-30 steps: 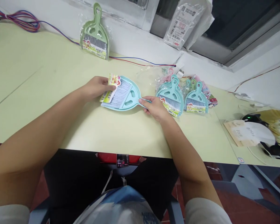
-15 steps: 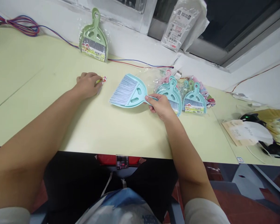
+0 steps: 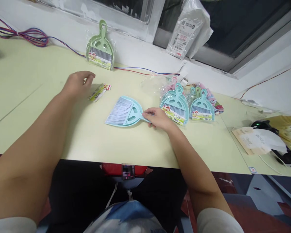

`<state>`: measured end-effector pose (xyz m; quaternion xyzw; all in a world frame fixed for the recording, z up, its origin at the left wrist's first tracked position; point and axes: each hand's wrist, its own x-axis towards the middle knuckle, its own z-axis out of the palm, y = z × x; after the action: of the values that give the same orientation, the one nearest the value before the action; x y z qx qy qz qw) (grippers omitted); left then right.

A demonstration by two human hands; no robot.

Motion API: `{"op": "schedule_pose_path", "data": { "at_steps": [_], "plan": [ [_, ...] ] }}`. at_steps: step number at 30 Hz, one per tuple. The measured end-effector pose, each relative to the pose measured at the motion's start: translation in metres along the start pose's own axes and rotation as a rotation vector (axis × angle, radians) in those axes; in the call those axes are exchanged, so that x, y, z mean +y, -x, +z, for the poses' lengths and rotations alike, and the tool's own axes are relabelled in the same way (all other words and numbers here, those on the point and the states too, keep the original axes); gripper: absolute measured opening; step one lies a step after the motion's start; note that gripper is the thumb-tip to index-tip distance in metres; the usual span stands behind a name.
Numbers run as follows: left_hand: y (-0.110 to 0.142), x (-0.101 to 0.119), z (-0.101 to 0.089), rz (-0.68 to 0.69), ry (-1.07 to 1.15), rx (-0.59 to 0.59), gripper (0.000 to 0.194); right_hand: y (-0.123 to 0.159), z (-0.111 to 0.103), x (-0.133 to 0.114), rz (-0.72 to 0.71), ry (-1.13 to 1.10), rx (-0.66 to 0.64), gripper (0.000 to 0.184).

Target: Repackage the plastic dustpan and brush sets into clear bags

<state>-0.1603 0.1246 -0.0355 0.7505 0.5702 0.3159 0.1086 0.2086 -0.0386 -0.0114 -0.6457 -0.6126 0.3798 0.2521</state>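
Observation:
A light blue mini dustpan with its brush [image 3: 123,111] lies flat on the pale green table [image 3: 26,84], bristles toward the left. My right hand [image 3: 157,117] pinches its handle at the right end. My left hand [image 3: 77,82] hovers above the table with fingers loosely curled and nothing in them. Just to its right lies a printed paper label [image 3: 99,91], apart from the hand.
A green dustpan set in plastic [image 3: 100,51] leans on the wall at the back. Several bagged blue dustpan sets [image 3: 184,103] are piled right of my right hand. Red and blue wires [image 3: 26,34] run along the wall. A white bag and black device [image 3: 264,134] sit at far right.
My left hand pulled the paper label off the dustpan, carried it left, put it on the table and let go. My right hand kept the handle and set the dustpan down flat.

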Motion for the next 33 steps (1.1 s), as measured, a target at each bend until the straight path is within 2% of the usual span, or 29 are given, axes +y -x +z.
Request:
{"op": "schedule_pose_path", "data": {
  "at_steps": [3,5,7,9,12,15,19,25,30,33],
  "plan": [
    [0.004,0.001,-0.010,0.005,-0.153,0.104,0.043,0.014,0.005,-0.008,-0.186,0.482,0.139,0.025],
    [0.005,0.001,-0.013,0.012,-0.220,0.136,0.043,0.023,0.009,-0.015,-0.217,0.702,0.242,0.031],
    [0.005,0.001,-0.013,0.035,-0.206,0.145,0.043,0.028,0.014,-0.020,-0.261,0.776,0.333,0.037],
    [0.004,0.002,-0.011,0.068,-0.182,0.124,0.041,0.028,0.019,-0.022,-0.405,0.752,0.368,0.039],
    [0.004,0.007,-0.005,0.104,-0.180,0.078,0.038,0.022,0.028,-0.018,-0.569,0.640,0.278,0.037],
    [0.004,0.013,0.004,0.165,-0.159,0.038,0.038,0.015,0.037,-0.013,-0.531,0.596,0.196,0.033],
    [0.006,0.019,0.021,0.249,-0.147,-0.042,0.045,0.012,0.045,-0.010,-0.487,0.589,0.203,0.030],
    [0.008,0.024,0.043,0.177,-0.180,-0.148,0.058,0.014,0.045,-0.014,-0.455,0.553,0.203,0.027],
    [0.009,0.025,0.045,0.133,-0.099,-0.160,0.056,0.019,0.043,-0.021,-0.392,0.559,0.171,0.025],
    [0.011,0.030,0.038,0.127,-0.053,-0.107,0.056,0.020,0.045,-0.023,-0.356,0.582,0.157,0.028]
  ]
}}
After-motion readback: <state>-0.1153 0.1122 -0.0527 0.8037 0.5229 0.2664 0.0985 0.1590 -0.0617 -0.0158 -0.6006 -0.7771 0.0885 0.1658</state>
